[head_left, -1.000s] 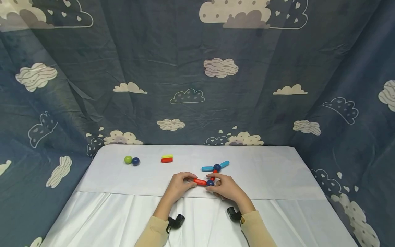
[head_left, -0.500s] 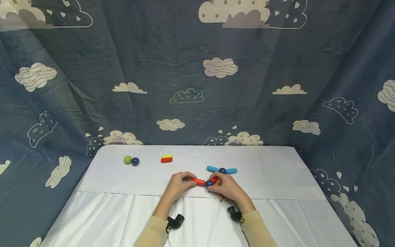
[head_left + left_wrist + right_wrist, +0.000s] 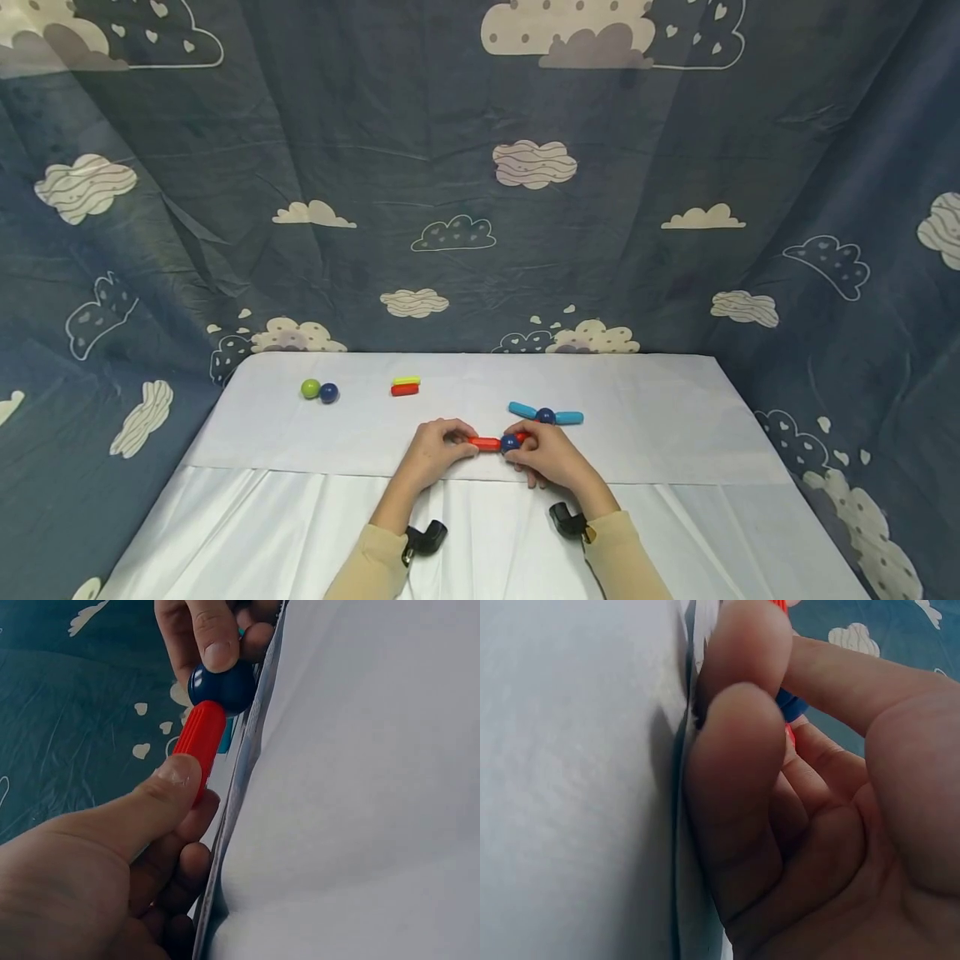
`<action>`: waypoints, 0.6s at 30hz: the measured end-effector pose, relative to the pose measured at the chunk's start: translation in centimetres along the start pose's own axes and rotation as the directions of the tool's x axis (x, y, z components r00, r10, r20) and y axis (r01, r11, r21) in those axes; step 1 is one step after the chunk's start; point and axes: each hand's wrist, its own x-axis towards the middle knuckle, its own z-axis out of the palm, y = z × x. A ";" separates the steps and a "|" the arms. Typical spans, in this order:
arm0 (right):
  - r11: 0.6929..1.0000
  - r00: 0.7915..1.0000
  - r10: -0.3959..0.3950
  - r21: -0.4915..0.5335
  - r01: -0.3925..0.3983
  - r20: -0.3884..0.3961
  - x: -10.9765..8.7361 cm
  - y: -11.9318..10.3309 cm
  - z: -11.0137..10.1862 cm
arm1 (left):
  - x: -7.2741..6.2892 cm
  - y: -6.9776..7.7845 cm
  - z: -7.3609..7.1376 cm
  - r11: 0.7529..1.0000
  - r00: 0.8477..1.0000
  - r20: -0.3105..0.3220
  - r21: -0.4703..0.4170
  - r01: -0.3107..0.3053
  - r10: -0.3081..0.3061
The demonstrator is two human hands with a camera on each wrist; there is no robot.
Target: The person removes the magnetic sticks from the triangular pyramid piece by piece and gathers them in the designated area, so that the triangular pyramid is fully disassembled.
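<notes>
My left hand [image 3: 437,443] is pinching a red, grooved, plastic-looking rod [image 3: 201,739] between thumb and fingers, the grip nearly closed. My right hand [image 3: 553,454] is gripping a glossy, dark blue, plastic-looking ball [image 3: 229,690] with its thumb on one side, the lower fingers curling in. Rod and ball are touching end to surface, lying between my hands over the smooth white cloth [image 3: 645,454]; whether they are resting on it, I cannot tell.

I am judging both pieces light, stiff and not easily broken. The ball is probably slipping or rolling under a loose pinch, so its widest part is offering the best hold; the rod's grooves are promising surer friction, best taken at mid-length.

The rod is showing a saturated red, with lengthwise grooves and a rounded end. The ball is reflecting a small highlight. A second red rod [image 3: 522,436] is showing partly behind my right fingers; just beyond, another dark blue ball [image 3: 546,415] is sitting between two slim, light blue rods [image 3: 570,417]. My hand is hiding how that red rod is ending.
</notes>
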 end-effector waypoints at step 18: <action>0.999 1.000 0.014 0.047 -0.015 0.009 0.2 0.4 -0.1 | -0.1 -0.6 -1.1 0.990 0.999 0.023 -0.135 0.032 -0.029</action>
